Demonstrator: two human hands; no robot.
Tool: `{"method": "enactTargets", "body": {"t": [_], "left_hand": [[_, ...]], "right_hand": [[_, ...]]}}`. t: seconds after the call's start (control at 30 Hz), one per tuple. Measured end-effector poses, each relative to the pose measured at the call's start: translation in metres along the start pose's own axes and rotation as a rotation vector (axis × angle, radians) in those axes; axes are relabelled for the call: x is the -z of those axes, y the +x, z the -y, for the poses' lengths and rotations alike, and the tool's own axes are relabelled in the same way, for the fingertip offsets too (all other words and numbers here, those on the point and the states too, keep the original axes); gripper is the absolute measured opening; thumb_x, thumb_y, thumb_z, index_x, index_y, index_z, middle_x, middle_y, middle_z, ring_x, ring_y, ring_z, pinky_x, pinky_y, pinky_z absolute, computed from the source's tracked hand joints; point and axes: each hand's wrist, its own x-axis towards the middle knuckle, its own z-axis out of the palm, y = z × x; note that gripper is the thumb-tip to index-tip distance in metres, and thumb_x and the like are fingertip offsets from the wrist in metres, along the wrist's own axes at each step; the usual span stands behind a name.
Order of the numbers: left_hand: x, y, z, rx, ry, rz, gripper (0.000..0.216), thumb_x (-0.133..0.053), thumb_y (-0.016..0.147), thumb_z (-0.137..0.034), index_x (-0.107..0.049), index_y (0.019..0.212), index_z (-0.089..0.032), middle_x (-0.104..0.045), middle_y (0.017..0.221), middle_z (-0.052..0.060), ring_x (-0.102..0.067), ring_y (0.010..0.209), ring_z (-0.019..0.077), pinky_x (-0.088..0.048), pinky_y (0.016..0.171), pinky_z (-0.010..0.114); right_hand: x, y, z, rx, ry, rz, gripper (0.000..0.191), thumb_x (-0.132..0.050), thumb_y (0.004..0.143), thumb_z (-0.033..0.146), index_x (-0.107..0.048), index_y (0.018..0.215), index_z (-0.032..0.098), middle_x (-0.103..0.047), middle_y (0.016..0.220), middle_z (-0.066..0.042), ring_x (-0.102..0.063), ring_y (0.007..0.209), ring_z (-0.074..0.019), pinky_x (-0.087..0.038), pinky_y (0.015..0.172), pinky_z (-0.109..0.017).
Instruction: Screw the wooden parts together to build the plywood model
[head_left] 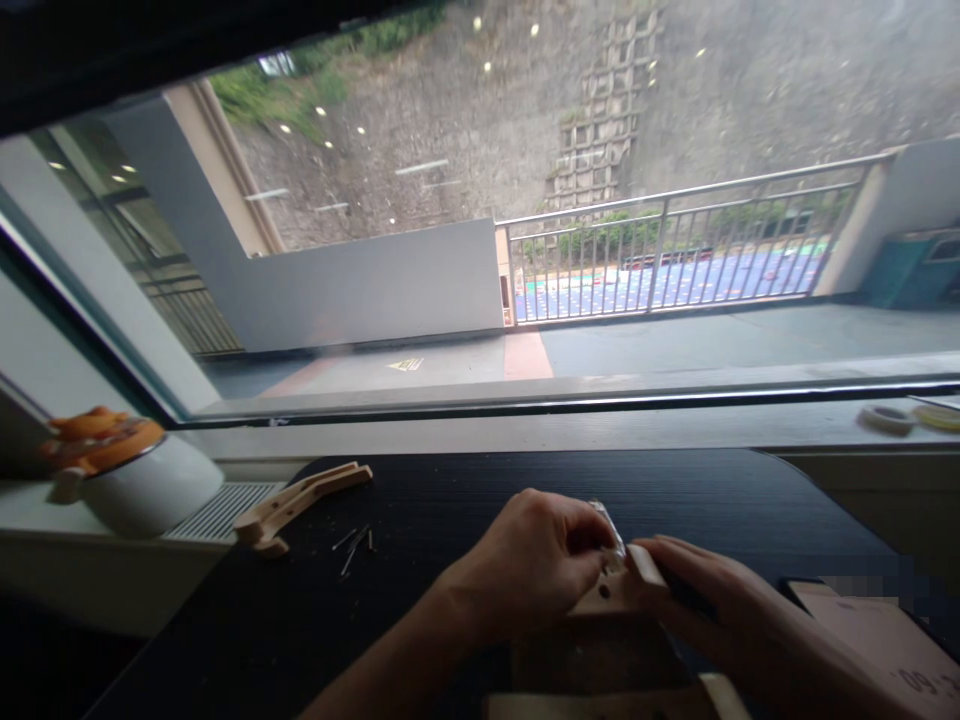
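Observation:
Both my hands meet over a small pale wooden piece low in the middle of the black desk. My left hand is curled, its fingertips pinching a small shiny metal part at the top of the wood. My right hand grips the wooden piece from the right, fingers closed along its edge. The lower part of the wood is hidden under my hands.
A forked wooden part lies at the desk's left, with a few thin metal pins beside it. A white pot with an orange lid stands on the left sill. Tape rolls sit at the right sill. A brown box lies bottom right.

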Motion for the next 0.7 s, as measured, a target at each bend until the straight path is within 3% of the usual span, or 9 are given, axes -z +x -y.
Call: {"method": "enactTargets", "body": {"t": [0.2,0.4,0.7], "left_hand": [[-0.006,-0.002,0.003,0.009,0.072,-0.008,0.022,-0.052,0.076,-0.016,-0.071,0.087,-0.019,-0.070,0.082,0.001,-0.063,0.080,0.0168,-0.044,0.069,0.022],[-0.007,-0.002,0.004,-0.001,0.139,0.014,0.024,-0.052,0.074,-0.014,-0.072,0.086,-0.021,-0.070,0.082,0.000,-0.063,0.078,0.0158,-0.044,0.072,0.022],[-0.017,-0.002,0.006,-0.120,0.254,0.024,0.019,-0.052,0.075,-0.008,-0.070,0.075,-0.017,-0.066,0.075,0.001,-0.059,0.073,0.0127,-0.043,0.072,0.020]], "right_hand": [[-0.002,0.000,-0.006,0.007,-0.026,0.000,0.023,-0.045,0.089,0.037,-0.059,0.083,0.020,-0.064,0.077,-0.002,-0.057,0.068,-0.0157,-0.041,0.061,-0.024],[0.005,-0.002,0.001,-0.013,-0.058,0.080,0.020,-0.043,0.092,0.033,-0.058,0.091,0.019,-0.064,0.083,-0.002,-0.058,0.074,-0.0160,-0.041,0.066,-0.025],[0.009,-0.003,0.005,-0.012,-0.029,0.101,0.023,-0.042,0.093,0.035,-0.055,0.082,0.019,-0.062,0.081,-0.001,-0.055,0.071,-0.0141,-0.041,0.063,-0.024]]}}
